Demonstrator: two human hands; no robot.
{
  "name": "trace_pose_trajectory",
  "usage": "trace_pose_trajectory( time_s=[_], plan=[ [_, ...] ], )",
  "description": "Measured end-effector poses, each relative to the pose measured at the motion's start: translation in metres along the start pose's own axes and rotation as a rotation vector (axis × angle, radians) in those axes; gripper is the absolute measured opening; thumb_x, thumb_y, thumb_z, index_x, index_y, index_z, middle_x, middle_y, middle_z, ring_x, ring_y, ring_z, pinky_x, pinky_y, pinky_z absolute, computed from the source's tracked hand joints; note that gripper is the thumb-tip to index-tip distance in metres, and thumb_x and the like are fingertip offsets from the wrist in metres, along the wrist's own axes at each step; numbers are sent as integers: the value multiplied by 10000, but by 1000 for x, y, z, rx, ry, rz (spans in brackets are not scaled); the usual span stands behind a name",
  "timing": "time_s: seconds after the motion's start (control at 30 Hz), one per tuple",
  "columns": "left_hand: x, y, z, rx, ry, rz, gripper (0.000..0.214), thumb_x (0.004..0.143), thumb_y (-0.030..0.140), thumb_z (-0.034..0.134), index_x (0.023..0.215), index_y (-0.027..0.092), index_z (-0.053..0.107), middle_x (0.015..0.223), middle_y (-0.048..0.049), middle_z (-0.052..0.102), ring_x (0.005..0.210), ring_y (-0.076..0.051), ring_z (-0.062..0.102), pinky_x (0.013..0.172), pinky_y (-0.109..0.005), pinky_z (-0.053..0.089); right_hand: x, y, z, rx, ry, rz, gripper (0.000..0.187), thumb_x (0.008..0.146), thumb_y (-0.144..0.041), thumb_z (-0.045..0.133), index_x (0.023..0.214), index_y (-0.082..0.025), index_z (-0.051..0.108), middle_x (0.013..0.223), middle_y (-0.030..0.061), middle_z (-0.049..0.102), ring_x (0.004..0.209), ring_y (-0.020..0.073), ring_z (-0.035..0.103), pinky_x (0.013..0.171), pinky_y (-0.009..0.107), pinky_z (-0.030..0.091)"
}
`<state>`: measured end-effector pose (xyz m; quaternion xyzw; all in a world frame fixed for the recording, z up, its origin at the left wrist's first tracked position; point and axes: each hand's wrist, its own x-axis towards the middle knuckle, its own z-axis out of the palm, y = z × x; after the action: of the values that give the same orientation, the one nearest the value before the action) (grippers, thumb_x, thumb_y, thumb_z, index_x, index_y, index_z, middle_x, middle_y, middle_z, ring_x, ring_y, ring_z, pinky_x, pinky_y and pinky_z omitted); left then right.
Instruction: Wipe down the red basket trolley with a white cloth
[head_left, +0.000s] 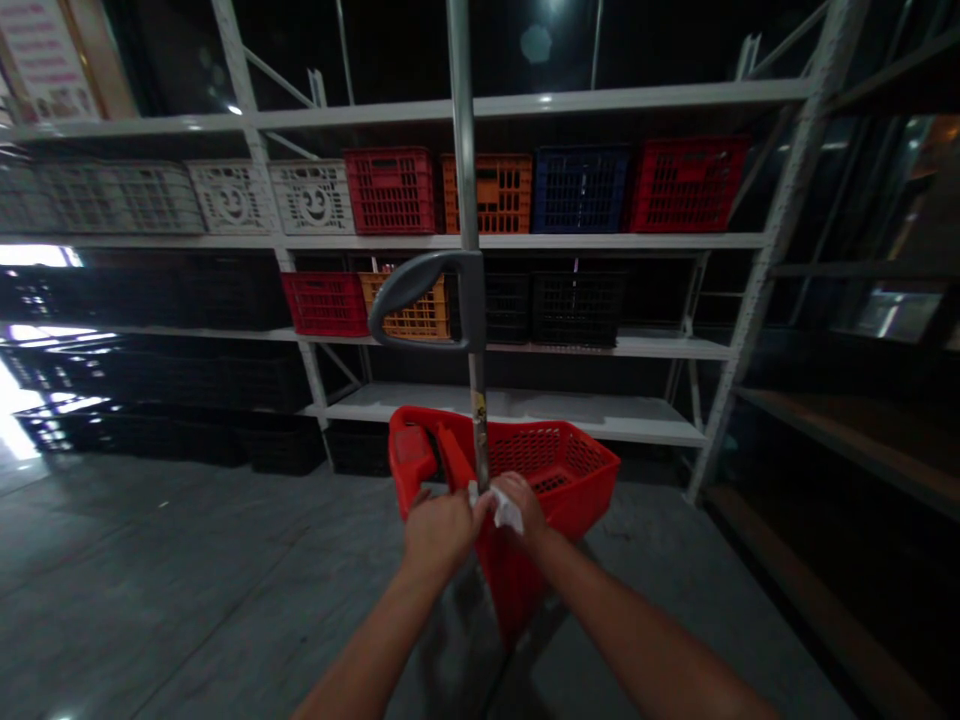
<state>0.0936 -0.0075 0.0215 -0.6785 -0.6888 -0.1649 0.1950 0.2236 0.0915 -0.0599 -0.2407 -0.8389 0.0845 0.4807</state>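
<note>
A silver metal pole stands upright in front of me, and a grey plastic loop handle is fixed on it. Behind and around its lower part is a red plastic shopping basket with perforated walls. A crumpled white tissue is wrapped against the pole at the basket's near side. My right hand is closed on this tissue. My left hand is closed at the pole's other side, its thumb against the tissue; its fingertips are partly hidden. The pole's lower end is hidden by my hands.
White metal shelving spans the background. It carries red crates, a blue crate, an orange crate, white crates and several black crates. More shelving stands at right. Grey floor extends left.
</note>
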Motion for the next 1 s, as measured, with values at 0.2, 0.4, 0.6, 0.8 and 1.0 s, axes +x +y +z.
trace_pose_trajectory(
  time_s=[0.2,0.4,0.6,0.8,1.0],
  plan=[
    [3,-19,1,53,-113,-2,718,853,553,129,682,109,667,652,-150,667,641,-254,629,616,-356,426,-28,24,-28,-243,-89,81,388,793,-140,452,1168,-148,552,1185,133,571,1089,251,519,956,456,354],
    [2,-33,0,82,-119,52,708,853,555,113,723,135,667,653,-133,666,655,-237,624,590,-324,402,-26,-34,20,-77,3,179,417,810,-138,421,1212,-173,527,1255,97,519,1178,203,463,1017,410,338],
    [-9,-51,-4,98,-119,94,644,859,542,144,719,171,651,654,-97,662,673,-218,604,585,-302,381,-29,-36,2,88,-146,35,412,789,-156,454,1188,-185,551,1214,81,557,1132,193,509,984,365,387],
    [-16,-62,-9,83,-144,172,580,855,533,197,690,183,629,652,-78,651,662,-198,589,586,-303,363,27,-13,-41,197,-17,194,362,786,-137,420,1075,-185,631,1136,82,612,1044,193,571,923,344,428],
    [-20,-76,-6,104,-146,234,560,835,566,220,665,190,598,638,-74,639,645,-199,579,588,-316,354,66,-23,9,236,-357,-121,324,839,-210,443,1131,-221,582,1276,17,506,1180,165,448,987,305,348]
  ],
)
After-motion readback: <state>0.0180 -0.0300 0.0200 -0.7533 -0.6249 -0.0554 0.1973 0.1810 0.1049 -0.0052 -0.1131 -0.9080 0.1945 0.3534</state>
